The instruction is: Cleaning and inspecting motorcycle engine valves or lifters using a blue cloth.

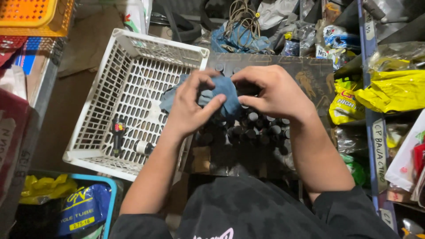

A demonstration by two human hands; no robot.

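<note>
Both hands meet over a dark cardboard box [310,75] packed with small black cylindrical bottles [259,128]. Left hand [188,106] pinches a blue cloth [221,95], thumb and fingers closed on its folds; right hand [276,93] is closed too, fingertips curled onto the cloth's far edge and onto something dark under it, too hidden to identify. Cloth sits bunched between the 2 hands, just above the rows of bottles. Progress, as a judgement: the white slatted plastic crate [88,146] at left holds only 2 pieces, a black bottle with a red and yellow label [117,132] and a white-banded one [142,147] lying beside it, while the box looks close to full; so the wiping or sorting seems barely begun, most pieces left. Packages round about: yellow plastic pouches [394,90] with red print on the shelf at right, another yellow bag [345,104] below them; a vertical white label strip [379,150] on the blue shelf upright; a blue packet with yellow lettering [82,208] in a blue-rimmed bin at lower left, yellow wrappers [44,186] next to it; an orange mesh basket [37,17] at top left; a blue bag with coiled cord [241,31] behind the box.
</note>
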